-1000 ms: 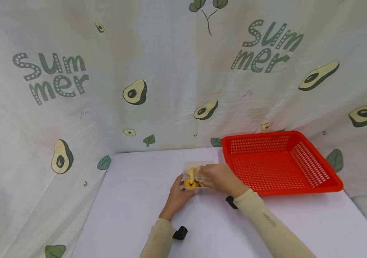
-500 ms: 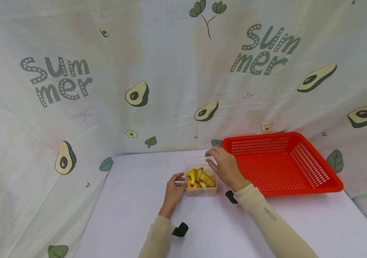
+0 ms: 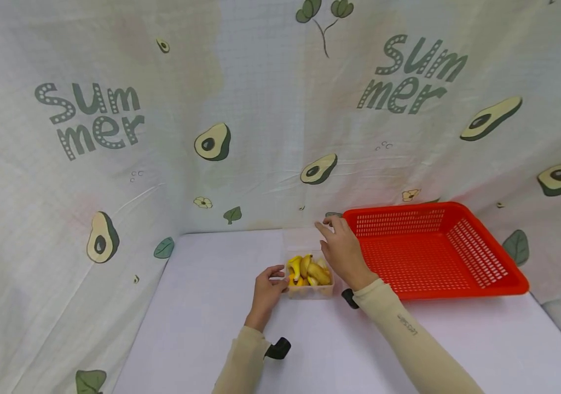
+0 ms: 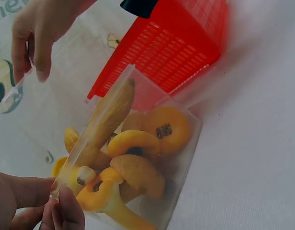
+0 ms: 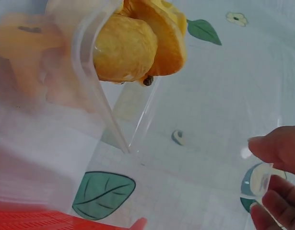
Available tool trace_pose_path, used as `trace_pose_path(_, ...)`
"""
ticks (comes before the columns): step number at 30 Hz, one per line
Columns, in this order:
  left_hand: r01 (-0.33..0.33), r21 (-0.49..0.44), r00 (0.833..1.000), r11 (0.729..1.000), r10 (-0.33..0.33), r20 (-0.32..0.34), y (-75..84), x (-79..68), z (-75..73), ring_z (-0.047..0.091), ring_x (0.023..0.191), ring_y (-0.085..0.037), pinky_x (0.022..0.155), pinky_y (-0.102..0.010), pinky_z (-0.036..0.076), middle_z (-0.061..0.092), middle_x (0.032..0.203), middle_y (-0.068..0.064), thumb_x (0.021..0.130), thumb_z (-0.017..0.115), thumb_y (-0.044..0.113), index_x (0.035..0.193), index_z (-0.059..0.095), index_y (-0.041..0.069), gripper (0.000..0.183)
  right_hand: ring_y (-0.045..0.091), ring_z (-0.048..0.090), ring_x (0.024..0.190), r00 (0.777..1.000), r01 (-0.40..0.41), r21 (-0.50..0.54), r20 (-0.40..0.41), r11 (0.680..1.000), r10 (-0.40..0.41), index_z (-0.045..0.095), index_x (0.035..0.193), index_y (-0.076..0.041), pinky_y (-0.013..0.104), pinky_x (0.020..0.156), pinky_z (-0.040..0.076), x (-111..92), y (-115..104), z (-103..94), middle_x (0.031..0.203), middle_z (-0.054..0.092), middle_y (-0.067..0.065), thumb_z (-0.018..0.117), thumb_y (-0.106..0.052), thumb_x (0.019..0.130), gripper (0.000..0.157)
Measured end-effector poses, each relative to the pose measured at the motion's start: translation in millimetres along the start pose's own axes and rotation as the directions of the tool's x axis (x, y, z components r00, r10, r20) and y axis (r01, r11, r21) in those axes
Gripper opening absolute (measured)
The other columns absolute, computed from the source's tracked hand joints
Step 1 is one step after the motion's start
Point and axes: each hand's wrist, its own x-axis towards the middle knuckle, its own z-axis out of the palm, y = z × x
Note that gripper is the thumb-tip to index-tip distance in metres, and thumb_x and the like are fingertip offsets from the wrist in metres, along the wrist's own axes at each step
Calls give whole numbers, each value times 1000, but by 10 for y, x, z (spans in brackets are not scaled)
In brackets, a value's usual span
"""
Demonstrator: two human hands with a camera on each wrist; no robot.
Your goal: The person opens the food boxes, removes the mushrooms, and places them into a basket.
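A clear plastic box [image 3: 310, 292] stands on the table, filled with several small yellow banana-like pieces [image 3: 305, 268], some with dark ends. In the left wrist view a long banana [image 4: 113, 112] lies along the rim, among rounder orange-yellow pieces [image 4: 169, 129]. My left hand [image 3: 266, 291] pinches the box rim at its left side between thumb and fingers. Behind the box, the transparent lid [image 5: 209, 120] is raised open. My right hand [image 3: 343, 251] holds the lid's edge between thumb and fingers, plainest in the right wrist view.
A red perforated basket [image 3: 462, 293] sits at the right, close to my right hand and forearm. A white cloth printed with avocados hangs behind the table [image 3: 201, 306]. Black wrist cameras [image 3: 278, 348] are strapped beneath both sleeves.
My right hand has moved up and back from over the box, swinging the lid open and uncovering the yellow pieces. My left hand has stayed at the box's left side.
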Motion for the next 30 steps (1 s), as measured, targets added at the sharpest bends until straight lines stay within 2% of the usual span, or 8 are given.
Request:
trace_pose_path(6, 15, -32, 1000, 999, -15, -12, -11, -6, 12, 63, 79, -12, 71, -27, 65, 61, 108, -19, 92, 71, -12, 131, 64, -12, 40, 42, 58, 124, 994, -28, -74, 101, 997, 35, 64, 139, 5, 48, 105, 57, 25, -30, 21, 135, 58, 25, 87, 2, 82, 61)
trace_pose_path(10, 41, -48, 999, 998, -42, -11, 4, -21, 24, 63, 80, -13, 72, -26, 65, 60, 107, -17, 92, 71, -12, 132, 64, -12, 40, 44, 55, 132, 985, -44, -92, 163, 995, 58, 58, 143, 8, 51, 111, 52, 39, -35, 38, 144, 55, 28, 90, -2, 81, 71)
trace_pose_path(17, 54, -44, 998, 998, -55, -15, 37, -40, 24, 64, 81, -14, 73, -28, 65, 61, 108, -18, 92, 72, -11, 131, 65, -12, 39, 45, 51, 140, 965, -49, -124, 250, 991, 79, 51, 148, 10, 55, 113, 50, 43, -27, 96, 156, 45, 30, 91, -8, 81, 80)
trace_pose_path(24, 61, -26, 998, 998, -62, -30, 34, -21, 16, 64, 80, -13, 72, -25, 64, 64, 106, -17, 90, 73, -11, 128, 67, -11, 38, 46, 37, 152, 924, -72, -141, 362, 987, 119, 44, 154, 9, 59, 117, 45, 42, -12, 139, 166, 31, 31, 89, -15, 85, 85)
trace_pose_path(30, 64, -36, 997, 997, -65, -30, 24, -17, 21, 64, 80, -14, 72, -26, 64, 64, 104, -17, 90, 73, -11, 126, 67, -12, 37, 47, 31, 155, 911, -74, -136, 394, 988, 122, 43, 154, 10, 59, 119, 41, 31, -4, 145, 168, 25, 32, 88, -17, 87, 86)
